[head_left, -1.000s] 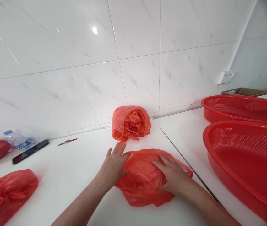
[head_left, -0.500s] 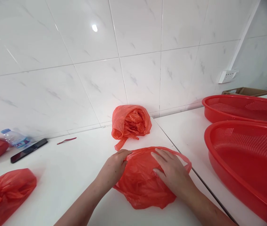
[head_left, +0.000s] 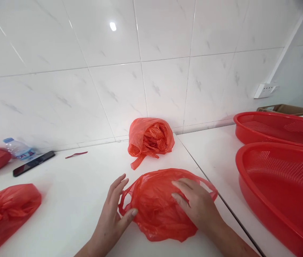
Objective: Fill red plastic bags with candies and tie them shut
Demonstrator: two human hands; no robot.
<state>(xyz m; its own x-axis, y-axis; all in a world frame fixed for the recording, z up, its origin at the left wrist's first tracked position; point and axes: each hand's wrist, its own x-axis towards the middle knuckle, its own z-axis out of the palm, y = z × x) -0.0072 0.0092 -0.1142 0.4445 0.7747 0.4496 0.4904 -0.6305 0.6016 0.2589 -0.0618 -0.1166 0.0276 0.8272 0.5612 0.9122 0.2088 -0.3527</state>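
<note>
Left hand [head_left: 115, 210] is splayed loose beside a red plastic bag [head_left: 157, 210] — right hand [head_left: 196, 200] (loosely unclenched) is over it.

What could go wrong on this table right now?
The left hand is right by the thin left loop of the red bag, so it might catch and tear it. The right loop lies beside the table seam and could perhaps snag there. Off to the left, the phone lies close to the bottle; any leak might wet it.

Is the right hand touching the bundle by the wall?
No, the right hand is at the open bag, in front of the bundle.
</note>
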